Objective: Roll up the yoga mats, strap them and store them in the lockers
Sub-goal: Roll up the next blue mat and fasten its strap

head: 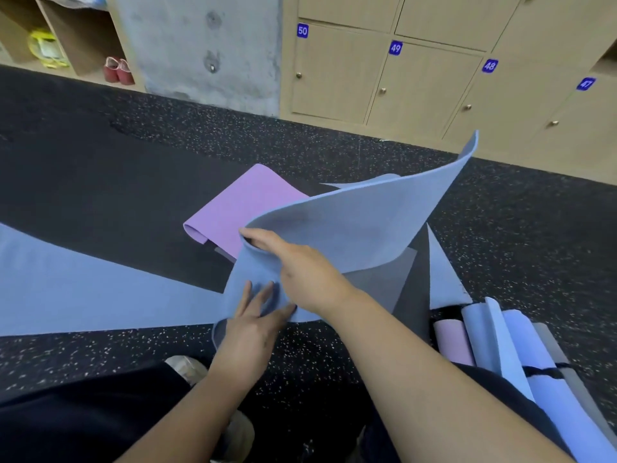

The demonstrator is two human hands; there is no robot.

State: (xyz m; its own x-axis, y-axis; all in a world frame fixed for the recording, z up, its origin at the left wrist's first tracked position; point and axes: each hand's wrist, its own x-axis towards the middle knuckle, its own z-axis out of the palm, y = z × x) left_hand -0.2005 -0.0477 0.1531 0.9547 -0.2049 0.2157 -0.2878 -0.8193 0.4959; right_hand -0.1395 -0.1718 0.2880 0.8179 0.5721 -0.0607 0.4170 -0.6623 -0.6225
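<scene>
A blue yoga mat [360,222] lies partly on the dark floor, its far end lifted and curling up toward the lockers. My right hand [300,272] grips the lifted edge of the mat near its corner, fingers curled over it. Just below, my left hand [253,315] presses flat with straight fingers on the folded blue part. A purple mat [247,202] lies partly unrolled on the floor behind the blue one. At the lower right lie several rolled mats [500,349], purple, blue and grey, with a black strap [547,372] round them.
Wooden lockers [417,81] numbered 47 to 50 stand shut along the back right. A concrete pillar [207,45] rises at the back centre. Open cubbies [76,38] at the back left hold red shoes [117,71] and a yellow item. My legs and shoes fill the bottom.
</scene>
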